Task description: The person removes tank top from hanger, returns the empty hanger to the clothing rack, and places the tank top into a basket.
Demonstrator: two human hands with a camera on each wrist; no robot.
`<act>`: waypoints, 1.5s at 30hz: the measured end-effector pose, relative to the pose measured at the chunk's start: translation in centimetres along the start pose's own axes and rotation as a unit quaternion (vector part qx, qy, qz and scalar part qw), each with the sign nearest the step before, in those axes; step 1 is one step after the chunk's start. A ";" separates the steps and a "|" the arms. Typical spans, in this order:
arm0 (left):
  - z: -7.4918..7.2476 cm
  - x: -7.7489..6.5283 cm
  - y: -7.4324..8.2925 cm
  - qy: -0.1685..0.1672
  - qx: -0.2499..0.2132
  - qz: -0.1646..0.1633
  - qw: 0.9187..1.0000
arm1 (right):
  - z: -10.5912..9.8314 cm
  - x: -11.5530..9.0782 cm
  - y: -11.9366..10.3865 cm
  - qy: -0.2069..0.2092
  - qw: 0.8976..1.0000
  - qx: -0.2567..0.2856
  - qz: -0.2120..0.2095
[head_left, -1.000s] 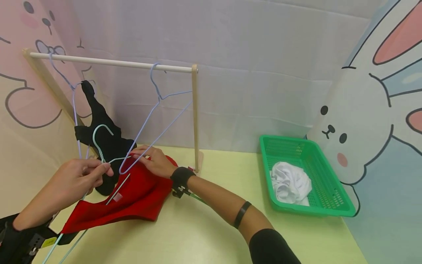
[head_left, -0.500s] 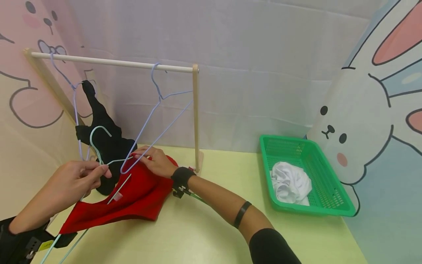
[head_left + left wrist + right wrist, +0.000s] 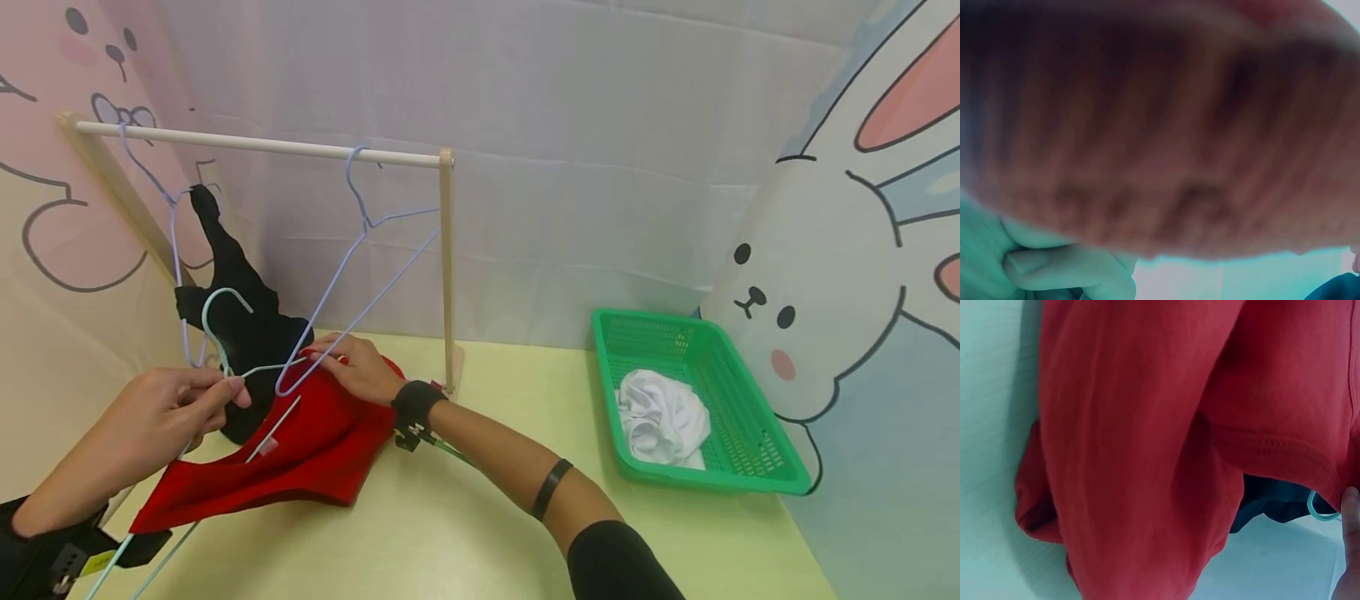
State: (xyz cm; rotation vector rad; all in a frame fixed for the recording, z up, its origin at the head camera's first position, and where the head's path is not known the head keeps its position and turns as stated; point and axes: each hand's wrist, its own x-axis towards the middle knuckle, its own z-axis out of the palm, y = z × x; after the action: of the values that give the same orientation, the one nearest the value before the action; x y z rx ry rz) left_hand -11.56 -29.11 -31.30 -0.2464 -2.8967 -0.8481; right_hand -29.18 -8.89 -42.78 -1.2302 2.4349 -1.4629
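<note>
My left hand (image 3: 176, 410) pinches a mint-green hanger (image 3: 217, 340) just below its hook, at the left of the head view. The hanger's far arm reaches across to the red top (image 3: 322, 454), whose near part is draped over the lower wires. With its fingers on the top's far edge, my right hand (image 3: 360, 367) grips the cloth at the end of that arm. The right wrist view is filled by hanging folds of the red top (image 3: 1129, 456), with a fingertip at its stitched edge. Blurred skin covers most of the left wrist view.
A rack with a white rail (image 3: 262, 143) stands at the back left. From it hang a lilac hanger (image 3: 330, 287), overlapping my right fingers in view, and another with a black garment (image 3: 240, 292). The green basket (image 3: 750, 400) at the right holds white cloth (image 3: 662, 417).
The mint hanger has shifted slightly left with my left hand, and the red top's near corner has moved left with it. My right hand has stayed almost still on the cloth.
</note>
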 end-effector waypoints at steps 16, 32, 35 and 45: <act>0.0 -0.1 0.1 0.008 0.006 0.005 1.000 | 0.0 0.1 0.4 0.006 1.000 0.005 -0.005; 0.3 -0.6 0.4 0.023 0.016 0.019 0.999 | 0.1 -0.1 0.8 0.010 1.000 0.004 -0.003; 0.4 -0.7 0.4 0.023 0.018 0.016 0.999 | 0.0 -0.1 0.8 0.012 1.000 0.009 0.004; 0.0 -0.7 0.4 0.018 0.009 0.007 1.000 | 0.1 0.0 0.9 0.022 1.000 0.010 0.003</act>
State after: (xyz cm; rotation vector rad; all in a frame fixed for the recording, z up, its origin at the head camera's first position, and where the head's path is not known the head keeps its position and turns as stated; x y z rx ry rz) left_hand -10.82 -28.88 -31.21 -0.2462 -2.8635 -0.8161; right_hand -29.67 -8.70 -43.53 -1.1969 2.4427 -1.5261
